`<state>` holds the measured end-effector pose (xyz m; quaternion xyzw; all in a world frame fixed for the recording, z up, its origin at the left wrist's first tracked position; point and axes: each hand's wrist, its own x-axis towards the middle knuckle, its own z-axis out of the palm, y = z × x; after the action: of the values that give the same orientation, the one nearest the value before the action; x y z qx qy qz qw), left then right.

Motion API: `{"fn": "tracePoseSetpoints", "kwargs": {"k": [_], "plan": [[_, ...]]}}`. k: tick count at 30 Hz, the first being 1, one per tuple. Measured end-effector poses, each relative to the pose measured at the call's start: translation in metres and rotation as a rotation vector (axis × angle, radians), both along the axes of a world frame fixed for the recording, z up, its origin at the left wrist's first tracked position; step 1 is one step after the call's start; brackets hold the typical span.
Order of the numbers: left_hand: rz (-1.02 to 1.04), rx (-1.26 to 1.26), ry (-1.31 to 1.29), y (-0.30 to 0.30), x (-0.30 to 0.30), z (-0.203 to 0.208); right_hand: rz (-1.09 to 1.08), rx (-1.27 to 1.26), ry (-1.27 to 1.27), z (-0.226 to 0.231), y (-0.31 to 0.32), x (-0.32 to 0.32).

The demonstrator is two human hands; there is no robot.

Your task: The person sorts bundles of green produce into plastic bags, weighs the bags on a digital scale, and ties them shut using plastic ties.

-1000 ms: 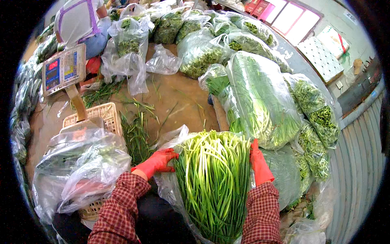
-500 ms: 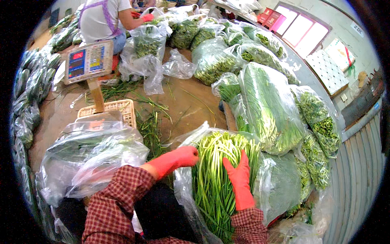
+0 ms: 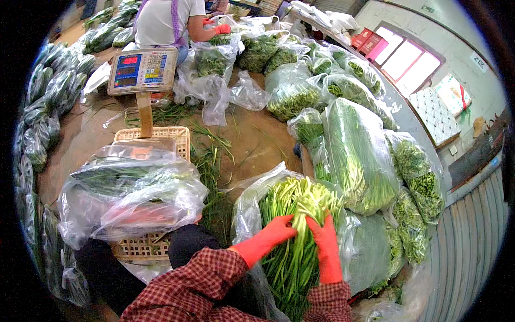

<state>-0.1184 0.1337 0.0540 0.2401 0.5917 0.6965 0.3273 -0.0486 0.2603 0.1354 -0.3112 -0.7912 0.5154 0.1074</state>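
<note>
An open clear plastic bag (image 3: 248,217) in front of me is packed with long green chives (image 3: 289,273), their pale ends pointing away from me. My left hand (image 3: 271,236), in a red rubber glove, closes on the left side of a small bunch of chives (image 3: 303,212) lying on top. From the other side my right hand (image 3: 325,239), gloved the same way, presses its fingers and thumb round that bunch. The fingertips are partly hidden among the stems.
Left of me, a filled clear bag (image 3: 134,198) lies on a tan plastic basket (image 3: 185,140) before a digital scale (image 3: 142,70). Filled bags of greens (image 3: 357,155) are heaped at the right. A co-worker (image 3: 163,24) in red gloves sits at the back. Loose leaves (image 3: 212,161) litter the floor.
My left hand has moved right, from the bag's edge onto the chives. My right hand has gone from spread fingers to closing on a bunch. The view has shifted slightly left.
</note>
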Motion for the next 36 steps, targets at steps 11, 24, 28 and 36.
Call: {"fn": "tracePoseSetpoints", "kwargs": {"k": [11,24,28,36], "plan": [[0.006,0.202,0.350,0.024,0.063,0.035,-0.066,-0.438,0.228,0.012,0.026,0.033],[-0.262,0.610,-0.327,0.006,0.028,0.066,0.311,-0.104,0.222,0.036,0.030,0.043],[-0.062,0.286,0.337,0.008,0.032,0.041,0.330,-0.257,0.133,0.058,-0.007,0.013],[0.076,0.050,0.883,0.006,0.043,0.030,0.210,-0.127,0.081,0.046,-0.005,0.001]]}}
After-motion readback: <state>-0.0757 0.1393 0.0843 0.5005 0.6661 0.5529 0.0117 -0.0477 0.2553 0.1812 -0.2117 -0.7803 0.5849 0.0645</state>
